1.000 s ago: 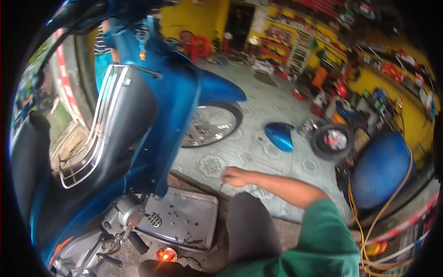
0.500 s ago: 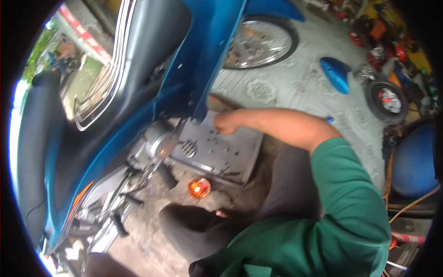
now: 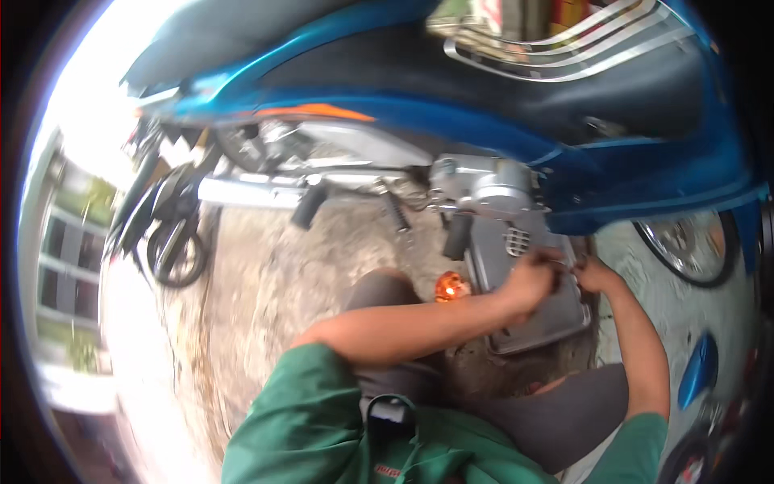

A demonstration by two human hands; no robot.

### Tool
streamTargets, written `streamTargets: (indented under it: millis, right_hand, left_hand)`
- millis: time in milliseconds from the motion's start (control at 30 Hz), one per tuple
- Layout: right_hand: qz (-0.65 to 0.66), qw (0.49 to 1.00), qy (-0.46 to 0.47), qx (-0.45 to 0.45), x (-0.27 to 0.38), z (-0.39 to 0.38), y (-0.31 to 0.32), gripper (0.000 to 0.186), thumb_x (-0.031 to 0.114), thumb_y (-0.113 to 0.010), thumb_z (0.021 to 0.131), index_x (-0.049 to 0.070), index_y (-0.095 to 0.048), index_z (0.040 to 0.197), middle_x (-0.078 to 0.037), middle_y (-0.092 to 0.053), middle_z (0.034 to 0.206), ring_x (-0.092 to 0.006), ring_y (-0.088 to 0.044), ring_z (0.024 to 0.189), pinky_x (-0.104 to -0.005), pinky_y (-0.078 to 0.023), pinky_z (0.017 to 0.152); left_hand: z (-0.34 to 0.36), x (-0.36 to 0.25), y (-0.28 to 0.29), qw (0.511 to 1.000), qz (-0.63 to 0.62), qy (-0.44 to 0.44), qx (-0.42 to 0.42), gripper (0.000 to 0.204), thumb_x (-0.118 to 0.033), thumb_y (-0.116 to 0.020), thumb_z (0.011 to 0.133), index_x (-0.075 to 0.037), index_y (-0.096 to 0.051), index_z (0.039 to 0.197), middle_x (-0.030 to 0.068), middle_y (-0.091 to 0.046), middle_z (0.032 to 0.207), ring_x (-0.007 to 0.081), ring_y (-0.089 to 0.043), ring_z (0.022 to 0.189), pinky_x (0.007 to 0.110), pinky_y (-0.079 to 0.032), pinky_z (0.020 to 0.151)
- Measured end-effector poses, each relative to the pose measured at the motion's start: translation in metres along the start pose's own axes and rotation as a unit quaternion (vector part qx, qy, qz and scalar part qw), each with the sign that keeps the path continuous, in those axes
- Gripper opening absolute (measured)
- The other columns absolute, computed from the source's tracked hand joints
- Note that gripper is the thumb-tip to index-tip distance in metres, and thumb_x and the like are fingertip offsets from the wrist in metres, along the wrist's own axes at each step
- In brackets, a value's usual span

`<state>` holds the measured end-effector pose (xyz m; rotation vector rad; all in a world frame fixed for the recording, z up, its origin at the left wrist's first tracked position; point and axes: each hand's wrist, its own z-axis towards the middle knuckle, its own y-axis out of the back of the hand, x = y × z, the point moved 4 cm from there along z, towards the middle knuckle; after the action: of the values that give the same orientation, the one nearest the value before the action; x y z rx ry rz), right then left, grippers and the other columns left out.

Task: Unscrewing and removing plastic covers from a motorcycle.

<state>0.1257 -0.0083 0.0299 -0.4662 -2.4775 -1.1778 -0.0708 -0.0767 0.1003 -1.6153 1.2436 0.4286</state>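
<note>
A blue and black motorbike [image 3: 516, 129] stretches across the far side, its silver engine [image 3: 492, 189] above a shallow grey metal tray [image 3: 548, 327]. Over the tray, my left hand [image 3: 528, 284] has its fingers curled and pressed together; what they hold, if anything, is blurred. Close beside its fingertips, at the tray's right edge, my right hand [image 3: 594, 274] is also closed. I cannot make out what lies in its fingers. A small slotted metal piece [image 3: 517, 241] rests at the tray's far end. An orange light lens [image 3: 451, 286] lies on the ground just left of the tray.
Footpegs and a pedal [image 3: 310, 206] jut from the bike toward me. The front wheel [image 3: 689, 246] is at the right, with a loose blue panel [image 3: 698, 371] on the floor nearer. Another motorbike [image 3: 169, 230] stands far left. My bent legs flank the tray's near side.
The view has swung left, showing more of the motorbike's rear. My left arm has come into view, reaching over the tray. My right hand is now at the tray's right edge, close to the left.
</note>
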Motion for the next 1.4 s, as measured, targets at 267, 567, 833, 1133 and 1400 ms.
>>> streamTargets:
  millis: [267, 567, 833, 1133, 1400]
  right_hand:
    - [0.499, 0.805, 0.175, 0.27, -0.036, 0.006, -0.006, 0.043, 0.027, -0.07, 0.083, 0.002, -0.061, 0.116, -0.011, -0.066, 0.107, -0.0228, -0.065, 0.095, -0.0348, -0.052, 0.084]
    - [-0.117, 0.984, 0.065, 0.115, 0.024, -0.034, 0.008, 0.047, 0.047, -0.045, 0.096, 0.011, -0.069, 0.112, -0.013, -0.067, 0.093, -0.0239, -0.063, 0.081, -0.0397, -0.051, 0.076]
    - [-0.1, 0.972, -0.137, 0.165, -0.046, 0.002, -0.02, 0.064, 0.055, -0.033, 0.099, 0.012, -0.079, 0.087, -0.013, -0.066, 0.077, -0.0253, -0.059, 0.073, -0.0383, -0.05, 0.076]
    - [-0.133, 0.975, -0.111, 0.138, -0.068, 0.022, -0.017, 0.06, 0.046, -0.036, 0.101, 0.006, -0.078, 0.084, -0.012, -0.07, 0.073, -0.0233, -0.062, 0.067, -0.0371, -0.05, 0.074]
    - [-0.162, 0.97, -0.114, 0.143, -0.044, 0.026, -0.016, 0.057, 0.044, -0.038, 0.1, 0.007, -0.078, 0.082, -0.014, -0.072, 0.081, -0.0282, -0.065, 0.076, -0.0384, -0.049, 0.083]
  left_hand:
    - [-0.013, -0.004, -0.056, 0.983, -0.058, -0.063, 0.164, 0.029, -0.025, -0.047, 0.102, -0.001, -0.05, 0.12, 0.0107, -0.063, 0.086, 0.0144, -0.062, 0.063, 0.025, -0.05, 0.054]
    - [0.002, -0.032, -0.044, 0.985, -0.036, -0.117, 0.122, 0.031, -0.035, -0.052, 0.1, -0.005, -0.048, 0.097, 0.0004, -0.052, 0.064, 0.0083, -0.048, 0.047, 0.024, -0.039, 0.042]
    - [-0.036, -0.175, -0.007, 0.743, 0.168, -0.64, -0.106, 0.046, -0.014, -0.077, 0.079, -0.007, -0.037, 0.101, 0.0114, -0.049, 0.103, 0.0184, -0.047, 0.095, 0.032, -0.04, 0.083]
    - [-0.07, -0.286, 0.247, 0.475, -0.031, -0.652, -0.59, 0.057, -0.045, -0.05, 0.096, 0.005, -0.033, 0.116, 0.03, -0.031, 0.137, 0.0401, -0.038, 0.125, 0.047, -0.031, 0.107]
    - [-0.051, -0.33, 0.271, 0.543, -0.195, -0.567, -0.588, 0.069, -0.052, -0.033, 0.101, 0.014, -0.033, 0.119, 0.032, -0.042, 0.128, 0.0396, -0.049, 0.115, 0.049, -0.041, 0.099]
